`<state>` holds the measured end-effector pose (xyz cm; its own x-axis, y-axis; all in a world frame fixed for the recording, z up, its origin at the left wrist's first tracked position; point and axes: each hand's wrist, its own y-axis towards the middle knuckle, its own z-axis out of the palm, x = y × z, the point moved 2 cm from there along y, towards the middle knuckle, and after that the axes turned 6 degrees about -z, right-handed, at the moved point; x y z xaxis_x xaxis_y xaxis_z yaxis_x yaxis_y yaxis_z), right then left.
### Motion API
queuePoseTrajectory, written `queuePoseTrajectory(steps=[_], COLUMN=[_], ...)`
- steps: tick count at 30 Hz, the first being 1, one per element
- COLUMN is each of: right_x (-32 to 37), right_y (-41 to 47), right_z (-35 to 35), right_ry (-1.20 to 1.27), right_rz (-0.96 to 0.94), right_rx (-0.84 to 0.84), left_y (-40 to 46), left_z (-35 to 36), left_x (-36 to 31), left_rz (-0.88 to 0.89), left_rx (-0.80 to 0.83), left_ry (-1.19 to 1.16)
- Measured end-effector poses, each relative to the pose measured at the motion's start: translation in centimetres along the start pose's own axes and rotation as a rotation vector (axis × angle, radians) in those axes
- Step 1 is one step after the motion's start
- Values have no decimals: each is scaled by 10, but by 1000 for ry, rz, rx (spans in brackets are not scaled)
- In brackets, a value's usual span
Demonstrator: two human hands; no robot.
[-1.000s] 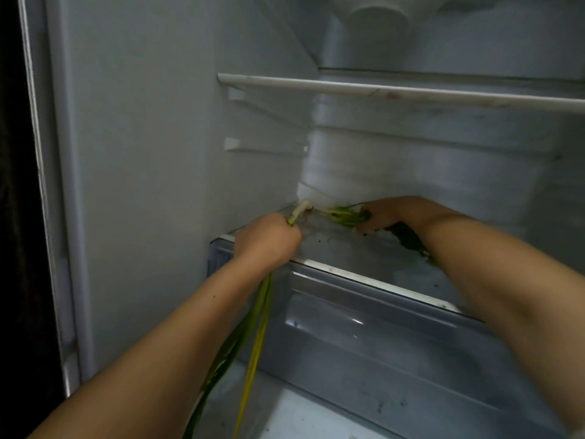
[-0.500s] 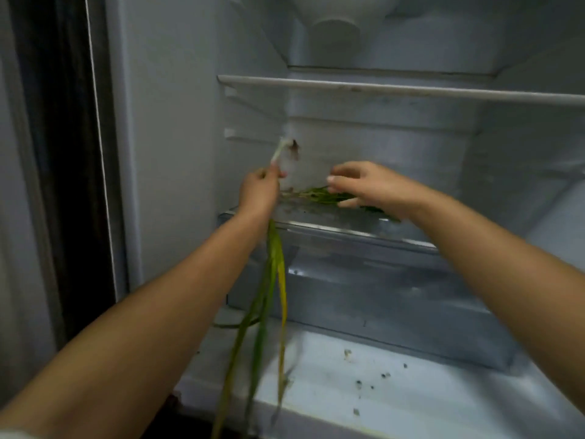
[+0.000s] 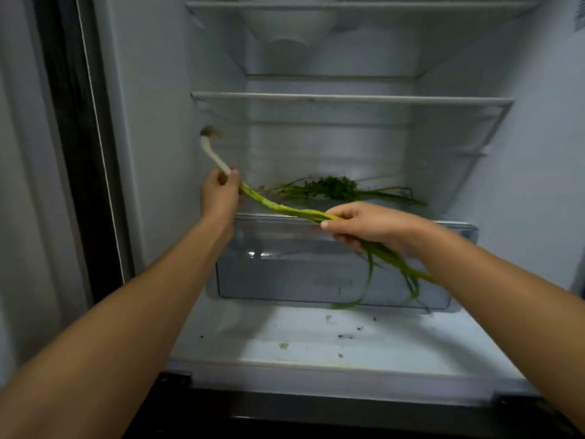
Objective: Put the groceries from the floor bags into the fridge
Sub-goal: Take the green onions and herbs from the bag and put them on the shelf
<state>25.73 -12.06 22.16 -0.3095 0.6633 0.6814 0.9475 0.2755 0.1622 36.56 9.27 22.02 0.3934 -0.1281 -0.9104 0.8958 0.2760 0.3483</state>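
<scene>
The fingers [image 3: 229,177] of my left hand [image 3: 219,194] are curled around the white lower part of a long green spring onion [image 3: 278,208]; its root end points up and to the left, above my fist. My right hand [image 3: 368,224] pinches the same onion further along, thumb and fingers closed on the yellow-green stalk, and the thin leaves hang down behind my right wrist. The onion stretches between both hands, in front of the clear plastic vegetable drawer [image 3: 300,270] of the open white fridge [image 3: 152,122]. Behind it, on the glass cover above the drawer, lies a bunch of dark green leafy herbs [image 3: 332,189] with long thin stems. Above are two glass shelves [image 3: 348,99]. On the fridge floor [image 3: 285,337] I see small dark crumbs.
</scene>
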Motion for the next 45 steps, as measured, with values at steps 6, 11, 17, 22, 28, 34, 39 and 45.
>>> queuePoseTrajectory(steps=[6,11,17,22,28,34,39,45], right_x=[33,-2,-54,-81,-111,-153,-176,-168], right_y=[12,42,90,144,195,233,242,233], right_z=[-60,-82,-111,-142,-171,-170,-159,-168], right_ry=[-975,-1354,-1176,-1022,-787,-839,-953,-916], right_rz=[-158,-411,-288,-229,-266,13,226,268], right_rx=[-231,-483,-578,-320,-219,-48,178,148], left_y=[13,11,80,135,185,204,211,205], left_z=[6,54,82,101,124,150,145,143], left_x=[-9,-14,-6,0,26,67,96,82], left_rz=[115,779,667,599,455,285,162,116], left_rx=[-312,108,518,477,508,628,760,677], left_ry=[182,958,1383,1251,1133,1243,1464,1489])
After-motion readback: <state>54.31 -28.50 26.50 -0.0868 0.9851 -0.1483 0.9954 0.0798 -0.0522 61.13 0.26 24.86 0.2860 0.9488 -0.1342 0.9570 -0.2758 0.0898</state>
